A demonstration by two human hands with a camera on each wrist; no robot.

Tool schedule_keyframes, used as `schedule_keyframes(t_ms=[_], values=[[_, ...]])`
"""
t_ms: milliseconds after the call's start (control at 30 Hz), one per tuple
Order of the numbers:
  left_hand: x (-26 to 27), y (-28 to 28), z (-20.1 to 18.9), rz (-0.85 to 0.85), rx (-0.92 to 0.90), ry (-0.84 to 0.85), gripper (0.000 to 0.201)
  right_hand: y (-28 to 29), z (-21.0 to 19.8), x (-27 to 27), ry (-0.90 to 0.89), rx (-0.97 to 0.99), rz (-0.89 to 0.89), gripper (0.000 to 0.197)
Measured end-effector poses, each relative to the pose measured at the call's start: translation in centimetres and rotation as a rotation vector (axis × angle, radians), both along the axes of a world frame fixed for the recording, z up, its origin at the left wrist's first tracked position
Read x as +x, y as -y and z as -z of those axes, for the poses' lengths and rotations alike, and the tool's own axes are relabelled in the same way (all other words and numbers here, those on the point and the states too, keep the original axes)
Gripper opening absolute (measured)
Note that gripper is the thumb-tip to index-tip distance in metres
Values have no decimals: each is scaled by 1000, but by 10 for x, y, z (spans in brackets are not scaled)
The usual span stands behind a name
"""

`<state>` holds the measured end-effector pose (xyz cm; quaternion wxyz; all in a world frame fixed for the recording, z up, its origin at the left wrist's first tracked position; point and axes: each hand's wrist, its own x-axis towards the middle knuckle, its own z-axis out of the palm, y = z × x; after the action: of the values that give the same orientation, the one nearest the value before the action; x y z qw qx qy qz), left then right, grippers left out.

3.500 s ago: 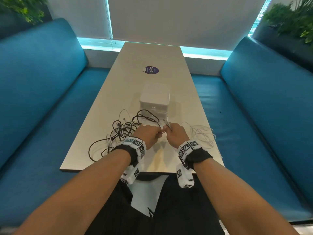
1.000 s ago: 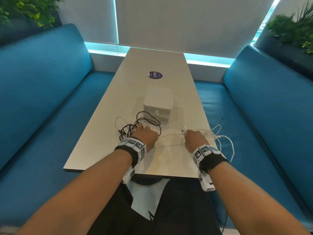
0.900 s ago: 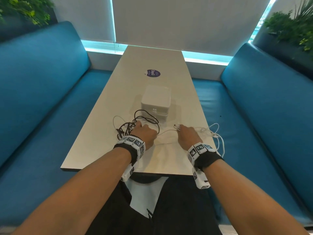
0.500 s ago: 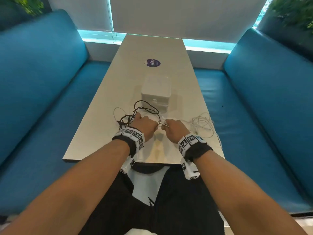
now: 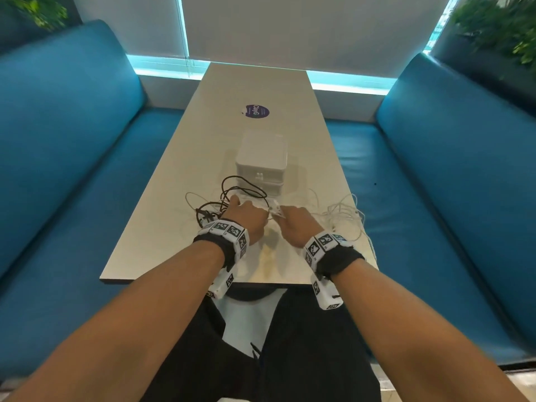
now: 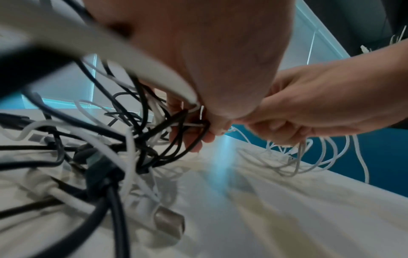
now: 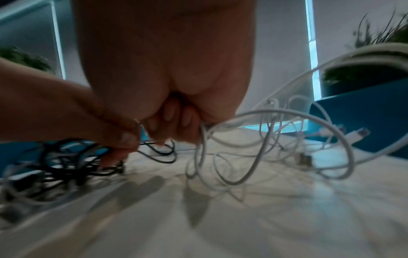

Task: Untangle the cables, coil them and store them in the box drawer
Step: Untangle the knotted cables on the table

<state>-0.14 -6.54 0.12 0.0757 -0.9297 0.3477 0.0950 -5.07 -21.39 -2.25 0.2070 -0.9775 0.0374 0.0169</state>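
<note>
Two hands work at the lower middle of the head view: one left hand (image 5: 246, 216) and one right hand (image 5: 298, 224), each with one marker-covered wristband. One white box (image 5: 261, 161) sits at the centre of one table (image 5: 162, 227). One round purple sticker (image 5: 256, 111) lies above it. Two blue sofas flank the table, one at the left edge (image 5: 66, 146) and one at the right (image 5: 452, 158). Two plants show, in the upper left (image 5: 37, 10) and upper right (image 5: 499, 27) corners. The cables form two heaps, one dark tangle (image 5: 214, 204) and one white bundle (image 5: 345, 216); the single strands are too interlaced to count.
</note>
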Motion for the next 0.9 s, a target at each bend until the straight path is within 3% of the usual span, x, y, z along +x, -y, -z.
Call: schedule_keyframes(t_ms=[233, 567, 700, 800, 900], values=[[3, -6, 6, -17, -19, -25, 25, -2, 4, 1, -96, 21, 53, 17], [8, -2, 9, 48, 60, 99, 26, 40, 2, -4, -90, -102, 345, 25], [4, 0, 7, 40, 42, 119, 26, 17, 1, -2, -14, -30, 209, 29], [1, 2, 5, 33, 5, 111, 21, -9, -1, -2, -33, -9, 62, 31], [1, -1, 6, 39, -22, 102, 19, -16, 3, 0, -75, 24, 34, 28]])
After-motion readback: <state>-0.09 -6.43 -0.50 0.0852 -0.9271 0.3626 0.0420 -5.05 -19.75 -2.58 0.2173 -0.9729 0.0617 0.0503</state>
